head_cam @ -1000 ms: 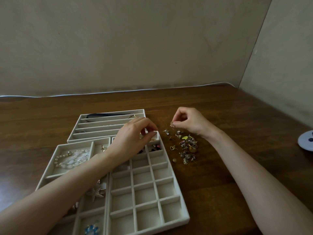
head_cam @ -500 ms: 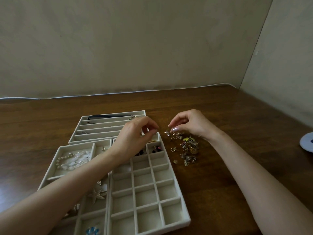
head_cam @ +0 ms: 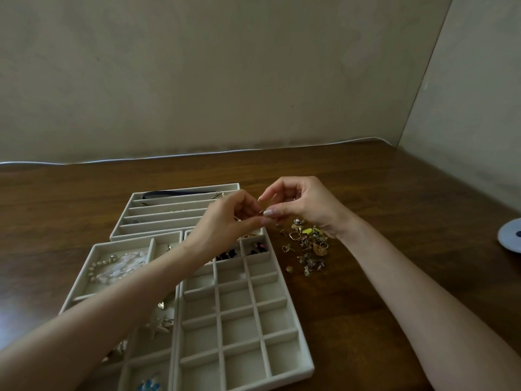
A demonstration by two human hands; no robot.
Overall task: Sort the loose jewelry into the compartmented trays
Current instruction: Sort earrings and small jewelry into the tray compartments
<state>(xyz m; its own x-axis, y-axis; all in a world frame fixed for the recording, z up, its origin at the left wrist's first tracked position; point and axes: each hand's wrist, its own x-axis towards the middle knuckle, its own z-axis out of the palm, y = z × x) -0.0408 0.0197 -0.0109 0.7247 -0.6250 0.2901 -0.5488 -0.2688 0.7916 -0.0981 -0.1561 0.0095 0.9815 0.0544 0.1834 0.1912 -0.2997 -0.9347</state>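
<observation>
A dark wooden bench (head_cam: 366,193) runs into the corner of two plain beige walls, with a pale cable (head_cam: 169,157) lying along its far edge. Three cream velvet trays sit left of centre. The grid tray (head_cam: 303,362) of small square compartments is nearest, and its far cells hold a few dark and pink pieces (head_cam: 255,249). Just left of it, touching, is a tray with wider compartments (head_cam: 84,266), which holds a pearl-and-white bead bracelet (head_cam: 118,266) and a starfish ornament (head_cam: 159,325). Beyond both lies the long-slot tray (head_cam: 124,221), with a dark band (head_cam: 174,194) in its farthest slot.

On bare wood just right of the grid tray lies the pile of loose jewelry (head_cam: 308,244): small gold and silver earrings, one yellow-green piece among them.

Both hands meet above the far right corner of the grid tray. The left hand (head_cam: 225,221) has thumb and fingers drawn together, the right hand (head_cam: 307,204) pinches thumb to forefinger, and their fingertips (head_cam: 267,213) touch. Something tiny and metallic seems caught between them, but it is too small to tell which hand has it.

At the right edge a white round object (head_cam: 511,235) is partly in view.
</observation>
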